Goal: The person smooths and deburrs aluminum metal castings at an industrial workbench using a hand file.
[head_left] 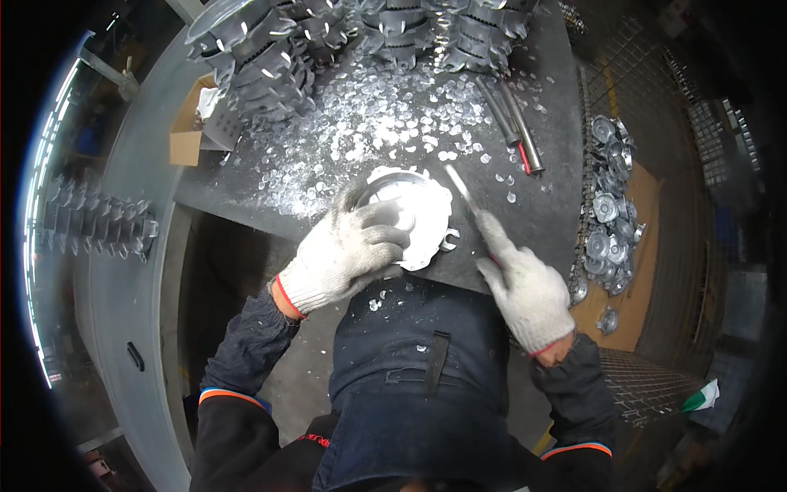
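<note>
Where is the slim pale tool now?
In the head view, just right of centre, the slim pale tool is in the right hand, to the right of the bright round casting that the left hand touches.

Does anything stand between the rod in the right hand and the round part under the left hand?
Nothing visible does. The rod in the right hand slants just right of the part, with only bench showing between them. The left hand covers the part's left side, away from the rod. Loose chips lie mostly beyond the part.
</note>
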The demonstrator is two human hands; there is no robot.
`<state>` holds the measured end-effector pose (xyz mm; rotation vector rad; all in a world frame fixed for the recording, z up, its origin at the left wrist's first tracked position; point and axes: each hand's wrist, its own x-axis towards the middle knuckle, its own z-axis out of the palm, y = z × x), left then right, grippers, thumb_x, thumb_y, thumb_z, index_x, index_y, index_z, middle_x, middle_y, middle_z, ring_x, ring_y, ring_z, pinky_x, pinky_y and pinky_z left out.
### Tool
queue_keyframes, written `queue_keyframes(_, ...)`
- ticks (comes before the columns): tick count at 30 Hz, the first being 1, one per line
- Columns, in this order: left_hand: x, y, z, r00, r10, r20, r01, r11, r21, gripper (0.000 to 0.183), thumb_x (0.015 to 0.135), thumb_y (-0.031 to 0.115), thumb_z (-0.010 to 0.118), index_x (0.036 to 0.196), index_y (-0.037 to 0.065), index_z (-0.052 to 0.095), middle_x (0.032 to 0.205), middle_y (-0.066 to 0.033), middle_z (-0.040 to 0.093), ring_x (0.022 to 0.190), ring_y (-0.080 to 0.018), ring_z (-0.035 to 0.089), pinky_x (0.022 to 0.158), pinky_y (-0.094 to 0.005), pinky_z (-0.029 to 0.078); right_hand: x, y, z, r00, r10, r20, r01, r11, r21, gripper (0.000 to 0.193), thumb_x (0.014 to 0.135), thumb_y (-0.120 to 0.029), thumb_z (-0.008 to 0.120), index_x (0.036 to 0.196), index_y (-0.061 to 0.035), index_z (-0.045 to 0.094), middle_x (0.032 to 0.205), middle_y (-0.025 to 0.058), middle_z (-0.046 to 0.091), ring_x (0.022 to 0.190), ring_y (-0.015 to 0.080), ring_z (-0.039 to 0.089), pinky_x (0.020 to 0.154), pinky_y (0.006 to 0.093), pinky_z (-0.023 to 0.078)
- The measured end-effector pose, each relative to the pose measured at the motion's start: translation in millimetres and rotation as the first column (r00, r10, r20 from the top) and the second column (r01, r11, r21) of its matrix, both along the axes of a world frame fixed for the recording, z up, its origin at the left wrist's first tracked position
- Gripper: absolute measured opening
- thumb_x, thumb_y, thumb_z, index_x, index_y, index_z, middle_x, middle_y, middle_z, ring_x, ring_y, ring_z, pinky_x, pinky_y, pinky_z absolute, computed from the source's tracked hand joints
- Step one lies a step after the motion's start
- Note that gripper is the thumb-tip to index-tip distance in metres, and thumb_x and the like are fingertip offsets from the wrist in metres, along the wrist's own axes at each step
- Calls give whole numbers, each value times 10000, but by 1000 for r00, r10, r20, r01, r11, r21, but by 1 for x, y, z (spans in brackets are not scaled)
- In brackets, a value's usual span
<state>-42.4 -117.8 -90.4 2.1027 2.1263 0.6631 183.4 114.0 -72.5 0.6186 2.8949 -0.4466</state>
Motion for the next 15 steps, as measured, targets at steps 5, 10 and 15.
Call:
queue_keyframes(5,7,-5,5,919,244,309,-328,908,259,128,979,48,813,1090,70,752,1045,-85,757,981,-304,740,1073,-524,543,44,-11,27,906,-354,-232,44,625,-779,777,1147,-208,636,1838,-192,281,928,176,736,812,253,765,650,387,620)
queue_keyframes(10,4,14,1,724,428,541,-587,794,157,78,1072,83,762,1070,6,749,905,-120,719,835,-308,693,786,-419,555,80,-29,72,829,-463,314,152,-354,-923,852,1107,-172,679,1846,-158,255,758,54,618,615,142,602,550,299,507)
queue_keyframes(15,16,22,4,847,358,393,-472,847,244,68,1056,86,780,1011,36,785,819,-85,706,766,-299,672,759,-411,527,72,-46,79,794,-421,438,219,-474,-853,950,1032,-309,787,1815,-75,304,723,85,597,553,142,502,477,283,392)
